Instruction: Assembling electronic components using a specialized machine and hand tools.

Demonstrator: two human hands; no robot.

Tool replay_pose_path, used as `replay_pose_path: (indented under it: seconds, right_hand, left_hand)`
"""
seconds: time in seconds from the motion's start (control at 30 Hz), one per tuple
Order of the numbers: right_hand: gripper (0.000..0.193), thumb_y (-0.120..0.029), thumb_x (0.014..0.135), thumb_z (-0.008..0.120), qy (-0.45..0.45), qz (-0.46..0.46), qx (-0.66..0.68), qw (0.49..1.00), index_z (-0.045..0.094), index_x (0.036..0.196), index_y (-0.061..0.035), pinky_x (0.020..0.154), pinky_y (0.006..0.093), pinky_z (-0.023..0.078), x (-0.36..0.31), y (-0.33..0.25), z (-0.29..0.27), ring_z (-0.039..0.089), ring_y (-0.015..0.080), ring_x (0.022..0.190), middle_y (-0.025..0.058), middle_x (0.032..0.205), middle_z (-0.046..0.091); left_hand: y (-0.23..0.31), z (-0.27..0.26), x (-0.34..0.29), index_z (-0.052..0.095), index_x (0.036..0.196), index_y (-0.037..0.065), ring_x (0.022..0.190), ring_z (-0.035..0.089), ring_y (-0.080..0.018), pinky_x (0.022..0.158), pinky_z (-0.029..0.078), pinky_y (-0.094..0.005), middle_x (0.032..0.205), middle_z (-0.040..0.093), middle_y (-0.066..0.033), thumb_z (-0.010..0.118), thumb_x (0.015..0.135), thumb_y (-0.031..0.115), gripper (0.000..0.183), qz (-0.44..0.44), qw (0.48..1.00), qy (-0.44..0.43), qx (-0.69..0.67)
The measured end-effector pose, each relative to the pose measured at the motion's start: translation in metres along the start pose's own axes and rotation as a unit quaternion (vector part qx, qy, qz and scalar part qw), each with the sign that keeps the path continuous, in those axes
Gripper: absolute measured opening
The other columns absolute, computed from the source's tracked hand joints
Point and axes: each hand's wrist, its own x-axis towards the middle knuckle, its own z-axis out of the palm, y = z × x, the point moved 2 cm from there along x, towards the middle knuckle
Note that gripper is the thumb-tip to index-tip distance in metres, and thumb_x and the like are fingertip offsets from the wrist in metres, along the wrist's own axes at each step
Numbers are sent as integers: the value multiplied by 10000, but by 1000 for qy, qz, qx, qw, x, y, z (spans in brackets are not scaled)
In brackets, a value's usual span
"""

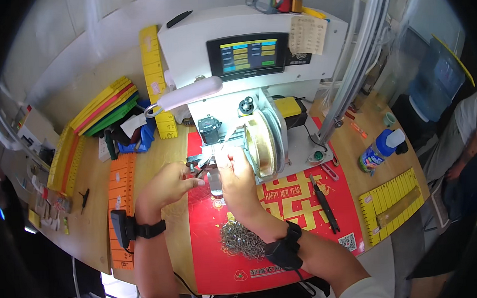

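Observation:
My right hand (237,175) is closed in a pinch at the front of the white machine (191,39), beside a large gold-and-grey wheel (261,145). Bright light washes out its fingertips, so whatever they grip cannot be made out. To its left, my left hand (165,185) has its thumb and fingers drawn together by a small dark metal fixture (193,165). Any small piece between those fingers is too fine to name. A tangled heap of thin metal wire pieces (242,240) lies on the red mat (212,275), below my right wrist.
A pale lamp head (191,93) hangs over the work spot. Black tweezers (325,204) lie on the mat's right side. Farther right stand a blue spray can (378,151) and a yellow tray (392,203). An orange strip rack (122,207) and stacked yellow trays (101,107) are at left.

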Motion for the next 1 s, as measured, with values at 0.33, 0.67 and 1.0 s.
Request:
replay_pose_path:
  seconds: [0.33, 0.67, 1.0]
  right_hand:
    - [210, -218, 1036, 618, -282, 2, -102, 954, 594, 989, -14, 584, 272, 435, -83, -37, -90, 545, 90, 640, 30, 730, 582]
    - [241, -165, 948, 696, -198, -302, -179, 915, 551, 792, -52, 514, 424, 459, -83, -33, -103, 619, 311, 564, 121, 631, 552]
    - [248, -138, 928, 695, -177, -332, -158, 913, 519, 777, -51, 526, 453, 444, -81, -33, -102, 616, 339, 591, 133, 649, 540]
  left_hand:
    - [-7, 39, -16, 695, 991, -46, 704, 564, -123, 659, 466, -338, 729, 624, -93, 716, 958, 191, 241, 26, 977, 151, -149]
    - [112, 73, -53, 654, 1178, -17, 746, 613, -148, 625, 470, -291, 868, 626, -91, 574, 1002, 2, 194, 111, 925, 356, 75]
    - [112, 80, -18, 658, 925, -46, 640, 547, -99, 572, 443, -295, 706, 591, -59, 663, 990, 73, 136, 30, 952, 286, -102]
